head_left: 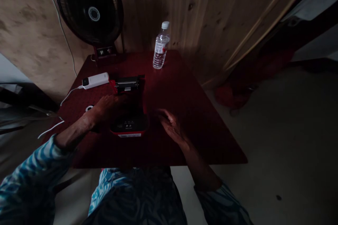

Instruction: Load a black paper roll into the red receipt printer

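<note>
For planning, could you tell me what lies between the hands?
A black-and-red portable printer sits between the left hand and right hand, in the head view.

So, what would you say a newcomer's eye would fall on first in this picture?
Probably the black fan at the red table's far corner, then the water bottle standing near the far edge. Nearer, the left hand rests over a black-and-red device, with the right hand beside it.

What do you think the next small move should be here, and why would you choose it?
I would probably bring the right hand onto the black-and-red printer to steady it, since its lid stands open, the left hand is at it, and the right is off to one side.
</note>
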A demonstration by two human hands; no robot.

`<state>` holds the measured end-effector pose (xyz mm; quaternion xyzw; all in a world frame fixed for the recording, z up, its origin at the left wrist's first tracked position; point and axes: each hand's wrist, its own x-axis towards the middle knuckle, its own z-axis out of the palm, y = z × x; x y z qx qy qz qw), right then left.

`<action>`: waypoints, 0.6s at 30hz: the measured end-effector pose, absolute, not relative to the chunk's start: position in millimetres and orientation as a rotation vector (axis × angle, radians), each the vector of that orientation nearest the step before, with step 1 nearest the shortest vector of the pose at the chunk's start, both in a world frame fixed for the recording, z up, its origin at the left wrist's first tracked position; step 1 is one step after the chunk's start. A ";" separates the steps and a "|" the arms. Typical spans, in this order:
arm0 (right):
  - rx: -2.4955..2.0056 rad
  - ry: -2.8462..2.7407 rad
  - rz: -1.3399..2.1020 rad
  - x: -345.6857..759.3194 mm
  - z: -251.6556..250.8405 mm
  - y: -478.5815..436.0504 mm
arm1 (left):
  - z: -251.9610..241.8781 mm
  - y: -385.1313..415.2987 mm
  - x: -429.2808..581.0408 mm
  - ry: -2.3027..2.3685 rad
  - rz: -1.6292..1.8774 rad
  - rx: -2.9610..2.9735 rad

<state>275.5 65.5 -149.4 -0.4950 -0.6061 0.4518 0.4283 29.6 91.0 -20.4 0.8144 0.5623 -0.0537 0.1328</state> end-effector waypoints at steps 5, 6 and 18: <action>-1.233 -1.530 1.128 278.1 -149.0 63.3 | -23.4 105.5 40.5 1.555 -0.242 2.463; -1.245 -1.528 1.132 278.1 -149.4 63.2 | -26.3 106.5 41.9 1.572 -0.208 2.464; -1.207 -1.479 1.161 277.6 -149.2 66.2 | -15.1 78.8 17.9 1.583 0.358 2.424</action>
